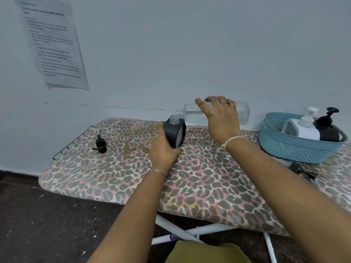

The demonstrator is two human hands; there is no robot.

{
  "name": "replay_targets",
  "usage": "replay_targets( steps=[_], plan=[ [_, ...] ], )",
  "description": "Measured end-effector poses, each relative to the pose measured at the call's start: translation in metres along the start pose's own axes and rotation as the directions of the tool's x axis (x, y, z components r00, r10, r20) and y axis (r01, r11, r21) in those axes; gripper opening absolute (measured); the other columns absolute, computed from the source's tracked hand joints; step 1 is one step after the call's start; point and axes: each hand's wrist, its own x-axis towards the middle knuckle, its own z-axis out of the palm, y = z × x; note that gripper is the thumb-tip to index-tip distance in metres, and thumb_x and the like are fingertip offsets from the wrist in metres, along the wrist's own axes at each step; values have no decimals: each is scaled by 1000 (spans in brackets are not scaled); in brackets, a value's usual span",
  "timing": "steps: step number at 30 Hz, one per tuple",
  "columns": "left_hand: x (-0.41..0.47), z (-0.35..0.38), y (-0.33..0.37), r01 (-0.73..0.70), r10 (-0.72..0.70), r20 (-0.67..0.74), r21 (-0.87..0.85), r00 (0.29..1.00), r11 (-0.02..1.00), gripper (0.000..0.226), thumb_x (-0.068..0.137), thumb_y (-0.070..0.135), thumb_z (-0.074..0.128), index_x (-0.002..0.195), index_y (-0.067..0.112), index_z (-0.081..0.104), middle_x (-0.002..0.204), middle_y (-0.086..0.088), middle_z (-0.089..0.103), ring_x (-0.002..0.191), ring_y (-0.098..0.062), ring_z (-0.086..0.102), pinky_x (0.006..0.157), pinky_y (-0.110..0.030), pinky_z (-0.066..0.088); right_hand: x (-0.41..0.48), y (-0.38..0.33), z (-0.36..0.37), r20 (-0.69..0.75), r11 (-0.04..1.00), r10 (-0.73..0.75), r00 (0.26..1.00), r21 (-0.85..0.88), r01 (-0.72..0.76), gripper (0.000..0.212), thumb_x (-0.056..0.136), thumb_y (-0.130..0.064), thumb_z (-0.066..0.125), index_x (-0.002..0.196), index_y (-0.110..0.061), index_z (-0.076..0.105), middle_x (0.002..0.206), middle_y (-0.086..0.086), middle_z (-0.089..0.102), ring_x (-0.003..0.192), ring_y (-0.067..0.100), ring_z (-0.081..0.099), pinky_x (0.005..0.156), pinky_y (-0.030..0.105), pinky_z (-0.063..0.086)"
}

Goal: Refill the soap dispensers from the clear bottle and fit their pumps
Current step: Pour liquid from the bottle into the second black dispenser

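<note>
Nearest the camera, two bare forearms reach out over an ironing board (199, 183) covered in leopard-print fabric, its white crossed legs showing below the near edge. Both wrists carry thin bracelets.

The left hand (163, 149) is wrapped around the lower body of a black soap dispenser (175, 132), fingers closed on its left side and thumb near its base. The dispenser stands on the board, tilted a little, with its clear threaded neck open and no pump fitted.

The right hand (218, 114), a ring on one finger, grips the clear bottle (241, 112) from above with the fingers curled over its body. The bottle is held on its side above the board, its open threaded mouth pointing left and sitting just over the dispenser's neck. Liquid seems to lie along the bottle's lower side, though the clear plastic against the pale wall makes that hard to judge.

To the left, well apart from the hands, a black pump (100, 144) lies on the board near a wire rack at its end. At the right edge another dark pump (302, 170) lies just in front of a teal plastic basket (296, 150). Inside the basket lean a white dispenser (305, 126) and a black dispenser (327, 128), both with pumps on.

Beyond, a printed sheet (53, 42) is stuck to the pale wall.
</note>
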Motion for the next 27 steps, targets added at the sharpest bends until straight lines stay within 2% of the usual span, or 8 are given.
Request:
replay_targets(
  steps=[5,21,27],
  plan=[
    [-1,0,2,1,-1,-8,-12,1000,1000,96,68,23,83,143,26,23,124,-3,62,98,-30,64,65,-29,42,2,0,1,-5,1000,-1,1000,7,2,74,70,13,56,135,-20,49,128,15,56,115,36,51,98,45,34],
    [1,2,-1,5,-5,-14,-6,1000,1000,98,67,24,84,142,28,23,126,-3,61,102,-29,64,70,-34,50,3,3,0,-2,1000,-26,1000,4,26,74,71,12,59,137,-21,47,129,15,55,117,36,50,98,45,33],
    [5,2,-5,-3,3,8,-15,1000,1000,101,67,23,85,144,28,21,125,-3,61,99,-29,65,69,-32,49,2,3,-1,4,1000,-26,1000,1,26,74,72,11,58,138,-21,45,131,15,53,119,36,49,99,45,32]
  ],
)
